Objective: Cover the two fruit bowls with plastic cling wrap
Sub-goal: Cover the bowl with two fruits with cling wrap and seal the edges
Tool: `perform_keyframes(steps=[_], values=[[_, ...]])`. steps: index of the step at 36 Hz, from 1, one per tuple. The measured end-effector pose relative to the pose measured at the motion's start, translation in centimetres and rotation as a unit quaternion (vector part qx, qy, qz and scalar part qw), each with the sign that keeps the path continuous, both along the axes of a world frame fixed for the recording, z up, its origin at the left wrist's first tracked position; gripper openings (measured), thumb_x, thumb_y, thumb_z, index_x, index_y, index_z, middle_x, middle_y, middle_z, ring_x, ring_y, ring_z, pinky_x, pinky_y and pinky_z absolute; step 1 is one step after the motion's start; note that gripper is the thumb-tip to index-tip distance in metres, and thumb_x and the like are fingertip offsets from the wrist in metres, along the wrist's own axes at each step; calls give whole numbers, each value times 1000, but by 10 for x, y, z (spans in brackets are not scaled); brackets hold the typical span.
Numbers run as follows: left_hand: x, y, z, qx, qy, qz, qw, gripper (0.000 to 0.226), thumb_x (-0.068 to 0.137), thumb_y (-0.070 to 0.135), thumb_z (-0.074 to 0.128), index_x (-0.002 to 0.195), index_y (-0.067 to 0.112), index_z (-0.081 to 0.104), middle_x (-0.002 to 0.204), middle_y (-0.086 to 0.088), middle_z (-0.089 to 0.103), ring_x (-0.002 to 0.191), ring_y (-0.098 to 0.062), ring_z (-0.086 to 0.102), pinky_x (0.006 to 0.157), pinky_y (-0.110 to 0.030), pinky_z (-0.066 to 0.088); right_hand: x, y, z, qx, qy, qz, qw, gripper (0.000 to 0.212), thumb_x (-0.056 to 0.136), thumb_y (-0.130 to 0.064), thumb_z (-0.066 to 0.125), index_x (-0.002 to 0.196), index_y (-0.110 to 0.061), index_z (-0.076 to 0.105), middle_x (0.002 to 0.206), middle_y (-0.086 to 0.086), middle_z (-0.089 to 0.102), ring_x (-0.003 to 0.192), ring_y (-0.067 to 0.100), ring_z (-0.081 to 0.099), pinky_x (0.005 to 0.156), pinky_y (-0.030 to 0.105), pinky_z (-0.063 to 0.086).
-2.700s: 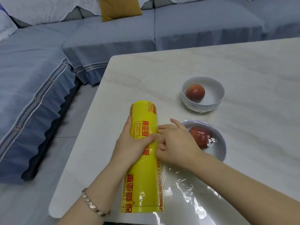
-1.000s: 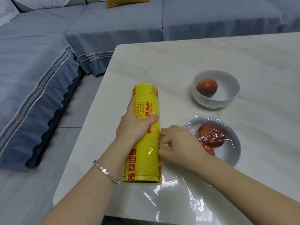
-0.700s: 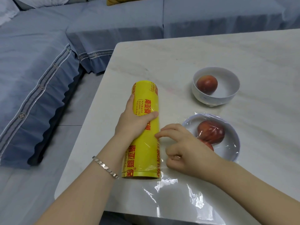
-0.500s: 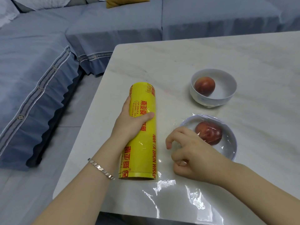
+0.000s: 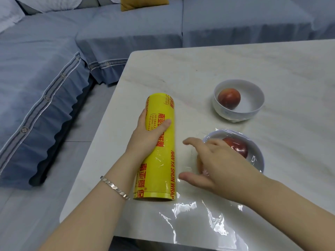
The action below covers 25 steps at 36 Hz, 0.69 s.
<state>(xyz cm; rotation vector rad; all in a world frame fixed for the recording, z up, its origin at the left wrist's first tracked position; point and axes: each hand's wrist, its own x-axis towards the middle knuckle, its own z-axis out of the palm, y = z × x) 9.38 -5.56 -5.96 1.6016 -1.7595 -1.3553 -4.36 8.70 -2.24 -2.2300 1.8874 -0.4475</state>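
Note:
A yellow cling wrap roll (image 5: 159, 171) lies lengthwise on the white marble table (image 5: 208, 66). My left hand (image 5: 150, 134) grips it from the left. Clear film (image 5: 204, 220) runs from the roll to the right, over the near bowl (image 5: 257, 156), which holds a red fruit (image 5: 237, 147). My right hand (image 5: 215, 163) hovers with fingers spread over the film between the roll and that bowl, hiding the bowl's left rim. The far bowl (image 5: 253, 105) stands uncovered with one red fruit (image 5: 229, 98) inside.
A blue-grey sofa (image 5: 54, 73) wraps around the table's left and far sides, with a mustard cushion (image 5: 143, 2) at the back. Grey floor (image 5: 81, 124) lies between sofa and table. The table's near edge (image 5: 163, 240) has film hanging over it.
My right hand has let go of the film's edge at the roll, opened, and moved right toward the near bowl. My left hand stays on the roll.

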Motion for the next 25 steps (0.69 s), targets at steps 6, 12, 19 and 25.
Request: perform_keyframes(steps=[6,12,19,25], values=[[10,-6,8,75,31,32,996,64,83,50,60,132,15,40,114,-1,60,83,-16,63,61,-28,50,-6,-12,3,-58,-133,-46,988,60,86,-61,32,118,-18,59,118,-1,60,112,9,47,97,13,25],[24,-9,12,121,119,24,985,79,70,59,69,130,13,49,110,-10,68,87,-26,71,67,-36,57,12,-26,12,37,-218,-6,975,59,89,-51,31,142,-25,32,152,-12,25,133,-11,14,99,-5,0],[39,11,35,35,178,-17,983,52,81,55,45,122,24,53,106,4,68,85,-7,70,64,-19,55,41,-51,6,-7,-151,69,986,88,76,-71,-2,148,-21,11,149,-18,-3,142,-1,-5,118,29,2],[49,19,46,-5,206,-24,978,57,76,54,46,123,23,54,105,-3,69,88,-16,70,71,-29,56,42,-75,20,-71,-80,48,993,82,80,-66,6,148,-22,14,157,-9,6,139,-2,-5,117,31,-2]])
